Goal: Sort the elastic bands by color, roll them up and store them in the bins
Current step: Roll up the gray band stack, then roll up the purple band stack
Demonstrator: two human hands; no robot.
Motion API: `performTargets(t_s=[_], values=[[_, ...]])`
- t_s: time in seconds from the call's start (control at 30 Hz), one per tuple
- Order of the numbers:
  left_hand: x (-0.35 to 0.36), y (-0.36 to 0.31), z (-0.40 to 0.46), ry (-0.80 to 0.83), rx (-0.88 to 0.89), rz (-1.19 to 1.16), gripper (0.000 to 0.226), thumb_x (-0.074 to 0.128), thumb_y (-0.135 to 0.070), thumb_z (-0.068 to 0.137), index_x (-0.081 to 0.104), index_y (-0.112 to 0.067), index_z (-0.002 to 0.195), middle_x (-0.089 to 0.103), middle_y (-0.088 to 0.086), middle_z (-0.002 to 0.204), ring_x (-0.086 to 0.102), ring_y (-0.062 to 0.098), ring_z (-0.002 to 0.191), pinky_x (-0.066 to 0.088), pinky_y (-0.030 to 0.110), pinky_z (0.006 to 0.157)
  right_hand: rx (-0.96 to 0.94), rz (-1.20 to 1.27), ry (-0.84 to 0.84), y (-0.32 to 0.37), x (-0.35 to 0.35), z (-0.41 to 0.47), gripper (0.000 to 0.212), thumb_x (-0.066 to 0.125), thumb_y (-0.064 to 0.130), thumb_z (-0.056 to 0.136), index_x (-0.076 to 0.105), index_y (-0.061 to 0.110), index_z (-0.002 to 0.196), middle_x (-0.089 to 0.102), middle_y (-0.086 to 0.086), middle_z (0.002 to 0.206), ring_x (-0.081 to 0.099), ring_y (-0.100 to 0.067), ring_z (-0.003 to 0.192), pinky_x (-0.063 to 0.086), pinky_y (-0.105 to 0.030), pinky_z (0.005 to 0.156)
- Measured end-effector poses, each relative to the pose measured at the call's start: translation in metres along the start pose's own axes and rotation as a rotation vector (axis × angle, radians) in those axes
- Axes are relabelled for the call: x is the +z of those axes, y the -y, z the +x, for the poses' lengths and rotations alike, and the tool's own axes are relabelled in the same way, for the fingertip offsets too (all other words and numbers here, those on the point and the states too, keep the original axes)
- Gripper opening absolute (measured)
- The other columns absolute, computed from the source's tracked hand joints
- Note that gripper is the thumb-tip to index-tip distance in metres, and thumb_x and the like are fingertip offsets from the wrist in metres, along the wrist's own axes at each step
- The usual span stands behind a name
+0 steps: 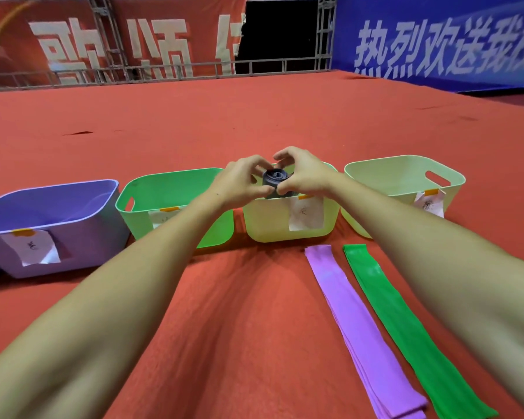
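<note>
Both hands, left hand (239,184) and right hand (300,176), pinch a rolled grey band (274,181) between curled fingers, held just above the pale yellow bin (285,225). This roll looks ready to drop in. A purple band (360,325) and a green band (406,322) lie flat and unrolled on the red carpet (239,328), so most sorting seems left.

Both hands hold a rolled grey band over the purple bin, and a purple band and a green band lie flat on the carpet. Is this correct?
Not quite. In the head view both hands, left hand and right hand, hold the rolled grey band over the pale yellow bin, not the purple one. The rest is correct.
</note>
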State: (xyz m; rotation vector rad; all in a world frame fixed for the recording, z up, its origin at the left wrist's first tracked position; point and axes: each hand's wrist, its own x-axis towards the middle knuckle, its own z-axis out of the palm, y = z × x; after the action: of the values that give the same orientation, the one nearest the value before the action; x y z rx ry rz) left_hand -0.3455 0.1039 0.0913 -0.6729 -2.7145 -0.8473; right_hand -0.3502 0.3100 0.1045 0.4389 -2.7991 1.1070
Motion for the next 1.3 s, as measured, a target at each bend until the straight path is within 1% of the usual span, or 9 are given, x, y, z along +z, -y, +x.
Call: performTargets(t_s=[0.07, 0.17, 0.3, 0.37, 0.5, 0.67, 0.87, 1.0, 1.3], values=[[0.001, 0.001, -0.001, 0.07, -0.021, 0.034, 0.057, 0.069, -0.061, 0.074, 0.071, -0.032, 0.123, 0.078, -0.01, 0.114, 0.072, 0.019, 0.1, 0.059, 0.045, 0.089, 0.034, 0.035, 0.067, 0.0, 0.006, 0.003, 0.081, 0.084, 0.007, 0.073, 0.05, 0.016, 0.147, 0.065, 0.001, 0.132, 0.066, -0.02, 0.119, 0.06, -0.041, 0.093], [0.003, 0.002, -0.002, 0.141, -0.001, 0.122, 0.05, 0.064, -0.063, 0.079, 0.072, -0.036, 0.12, 0.078, -0.011, 0.115, 0.072, 0.023, 0.108, 0.059, 0.045, 0.09, 0.096, 0.065, 0.178, -0.002, 0.012, 0.007, 0.08, 0.082, 0.008, 0.078, 0.048, 0.017, 0.15, 0.066, -0.001, 0.13, 0.068, -0.018, 0.112, 0.056, -0.029, 0.074], [0.0, 0.001, -0.004, 0.191, 0.008, 0.21, 0.055, 0.05, -0.073, 0.074, 0.074, -0.043, 0.113, 0.077, -0.016, 0.119, 0.071, 0.019, 0.115, 0.057, 0.044, 0.095, 0.134, 0.116, 0.27, -0.005, 0.011, 0.008, 0.068, 0.081, 0.014, 0.085, 0.054, 0.018, 0.147, 0.069, 0.0, 0.131, 0.068, -0.013, 0.109, 0.049, -0.019, 0.068], [-0.003, 0.0, -0.005, 0.176, 0.008, 0.196, 0.051, 0.051, -0.064, 0.075, 0.076, -0.041, 0.113, 0.077, -0.017, 0.117, 0.071, 0.017, 0.114, 0.058, 0.043, 0.095, 0.131, 0.114, 0.249, -0.004, 0.006, 0.005, 0.063, 0.08, 0.016, 0.087, 0.056, 0.015, 0.145, 0.066, -0.002, 0.136, 0.067, -0.015, 0.117, 0.052, -0.021, 0.072], [-0.012, -0.01, -0.011, 0.169, -0.007, 0.168, 0.048, 0.055, -0.052, 0.076, 0.078, -0.032, 0.114, 0.078, -0.013, 0.117, 0.072, 0.017, 0.112, 0.058, 0.043, 0.095, 0.088, 0.035, 0.177, 0.003, -0.002, -0.006, 0.053, 0.074, 0.007, 0.09, 0.059, 0.008, 0.142, 0.064, -0.011, 0.133, 0.068, -0.027, 0.119, 0.06, -0.042, 0.095], [-0.024, -0.035, -0.028, 0.166, 0.013, 0.12, 0.048, 0.054, -0.053, 0.073, 0.079, -0.034, 0.108, 0.08, -0.011, 0.111, 0.074, 0.016, 0.106, 0.059, 0.042, 0.092, -0.015, 0.057, 0.09, 0.018, -0.005, -0.036, 0.046, 0.072, 0.005, 0.091, 0.062, 0.007, 0.135, 0.07, -0.007, 0.123, 0.07, -0.02, 0.11, 0.056, -0.015, 0.074], [-0.035, -0.074, -0.063, 0.093, 0.026, 0.029, 0.04, 0.062, -0.045, 0.081, 0.079, -0.026, 0.112, 0.081, -0.006, 0.11, 0.076, 0.014, 0.102, 0.06, 0.042, 0.091, -0.081, 0.147, -0.032, 0.031, -0.007, -0.089, 0.039, 0.07, 0.002, 0.089, 0.065, 0.006, 0.128, 0.076, -0.005, 0.114, 0.073, -0.016, 0.106, 0.059, -0.03, 0.089], [-0.034, -0.094, -0.096, 0.007, 0.051, -0.031, 0.034, 0.06, -0.048, 0.082, 0.08, -0.031, 0.105, 0.081, -0.01, 0.102, 0.075, 0.008, 0.096, 0.062, 0.042, 0.086, -0.118, 0.22, -0.14, 0.037, -0.009, -0.132, 0.045, 0.071, 0.015, 0.081, 0.067, 0.009, 0.125, 0.077, -0.001, 0.11, 0.075, -0.015, 0.105, 0.06, -0.036, 0.094], [0.002, -0.144, -0.18, -0.16, 0.182, -0.195, 0.019, 0.066, -0.025, 0.092, 0.079, -0.024, 0.106, 0.079, -0.013, 0.098, 0.072, 0.002, 0.085, 0.06, 0.038, 0.081, -0.137, 0.415, -0.226, 0.031, -0.012, -0.242, 0.04, 0.065, -0.01, 0.091, 0.066, 0.009, 0.127, 0.077, -0.01, 0.108, 0.073, -0.012, 0.102, 0.059, -0.025, 0.088]])
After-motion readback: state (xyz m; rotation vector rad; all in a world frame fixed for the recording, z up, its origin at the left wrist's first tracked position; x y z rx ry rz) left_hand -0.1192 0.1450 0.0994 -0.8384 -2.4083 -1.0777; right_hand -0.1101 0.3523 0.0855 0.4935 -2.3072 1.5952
